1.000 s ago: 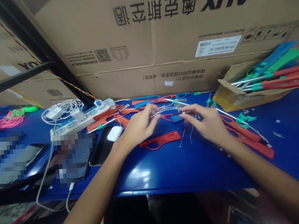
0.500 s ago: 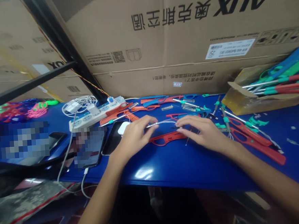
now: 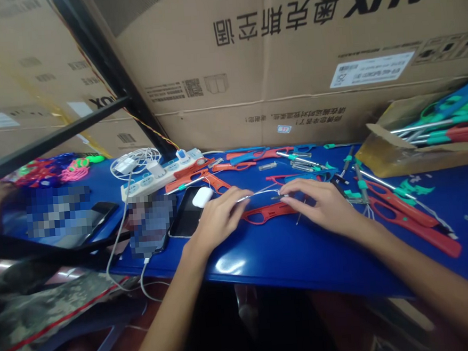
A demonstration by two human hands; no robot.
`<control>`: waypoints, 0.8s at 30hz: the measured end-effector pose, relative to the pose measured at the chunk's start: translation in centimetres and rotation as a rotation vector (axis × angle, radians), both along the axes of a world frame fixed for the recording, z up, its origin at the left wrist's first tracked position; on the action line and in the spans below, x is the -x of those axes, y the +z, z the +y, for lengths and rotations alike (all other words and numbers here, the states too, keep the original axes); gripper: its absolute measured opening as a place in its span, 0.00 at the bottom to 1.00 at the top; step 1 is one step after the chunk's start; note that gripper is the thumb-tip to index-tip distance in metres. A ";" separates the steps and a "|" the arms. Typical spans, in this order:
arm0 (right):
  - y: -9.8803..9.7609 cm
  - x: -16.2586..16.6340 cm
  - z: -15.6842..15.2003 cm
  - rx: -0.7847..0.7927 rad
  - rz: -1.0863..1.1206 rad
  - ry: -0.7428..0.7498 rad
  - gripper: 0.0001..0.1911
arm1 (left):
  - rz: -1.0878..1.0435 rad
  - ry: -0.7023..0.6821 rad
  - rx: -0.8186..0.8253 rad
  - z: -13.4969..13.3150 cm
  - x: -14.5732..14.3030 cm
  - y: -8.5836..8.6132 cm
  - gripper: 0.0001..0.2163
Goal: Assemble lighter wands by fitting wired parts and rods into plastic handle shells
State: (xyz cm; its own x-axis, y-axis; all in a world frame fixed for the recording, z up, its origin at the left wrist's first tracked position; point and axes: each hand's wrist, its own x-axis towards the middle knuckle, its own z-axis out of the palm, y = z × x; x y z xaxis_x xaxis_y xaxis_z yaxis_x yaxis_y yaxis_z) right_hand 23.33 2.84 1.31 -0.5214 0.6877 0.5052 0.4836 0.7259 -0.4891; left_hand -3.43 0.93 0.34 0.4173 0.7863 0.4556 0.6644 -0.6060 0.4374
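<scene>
My left hand (image 3: 220, 216) and my right hand (image 3: 318, 204) rest on the blue table (image 3: 287, 246), fingertips facing each other. Between them runs a thin metal wire (image 3: 261, 194), pinched at one end by my left fingers and at the other by my right fingers. Just beneath the wire lies a red plastic handle shell (image 3: 267, 213), which both hands touch or hover over. A thin metal rod (image 3: 298, 217) lies under my right hand.
More red and blue handle shells (image 3: 256, 155) and metal rods lie behind the hands. Red long-handled tools (image 3: 405, 218) lie at right, an open cardboard box of tools (image 3: 424, 143) beyond. A power strip (image 3: 154, 179), phones (image 3: 186, 216) and a white case (image 3: 202, 197) sit left. Large cartons (image 3: 290, 59) stand behind.
Both hands came down and toward me from the pile at the back onto the red handle shell, still holding the wire between them. The camera has swung left.
</scene>
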 end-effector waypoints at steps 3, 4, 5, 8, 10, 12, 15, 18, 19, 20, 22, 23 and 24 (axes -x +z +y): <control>-0.2 -0.1 0.1 0.028 -0.034 0.014 0.09 | -0.020 0.056 0.007 0.1 0.1 -0.1 0.10; -0.3 -0.1 0.1 0.041 -0.052 0.020 0.10 | -0.028 0.084 0.021 0.1 0.2 -0.2 0.11; -0.4 -0.1 0.2 0.054 -0.070 0.026 0.10 | -0.034 0.107 0.039 0.1 0.3 -0.2 0.11; -0.7 0.0 0.3 0.089 -0.109 0.067 0.11 | -0.025 0.100 0.101 -0.2 0.7 -0.2 0.08; -0.7 0.1 0.2 0.109 -0.117 0.107 0.11 | -0.005 0.045 0.153 -0.7 0.9 -0.3 0.06; -0.7 0.3 0.1 0.129 -0.128 0.141 0.11 | 0.002 0.004 0.195 -1.4 1.0 -0.4 0.06; -0.8 0.7 -0.1 0.148 -0.153 0.173 0.11 | 0.034 0.023 0.167 -2.4 1.1 -0.7 0.06; -1.0 1.0 -0.2 0.146 -0.165 0.191 0.11 | 0.038 0.090 0.099 -3.2 1.1 -1.0 0.07; -1.1 1.1 -0.2 0.146 -0.166 0.195 0.11 | 0.017 0.110 0.089 -3.3 1.1 -1.1 0.07; -1.2 1.2 -0.3 0.151 -0.165 0.198 0.10 | -0.009 0.126 0.089 -3.5 1.0 -1.2 0.06; -1.4 1.4 -0.3 0.176 -0.162 0.206 0.10 | -0.046 0.128 0.111 -3.8 1.0 -1.3 0.06; -1.6 1.5 -0.4 0.193 -0.161 0.208 0.09 | -0.051 0.119 0.130 -4.0 1.0 -1.4 0.06; -1.7 1.6 -0.4 0.208 -0.159 0.209 0.09 | -0.049 0.109 0.148 -4.1 1.0 -1.4 0.06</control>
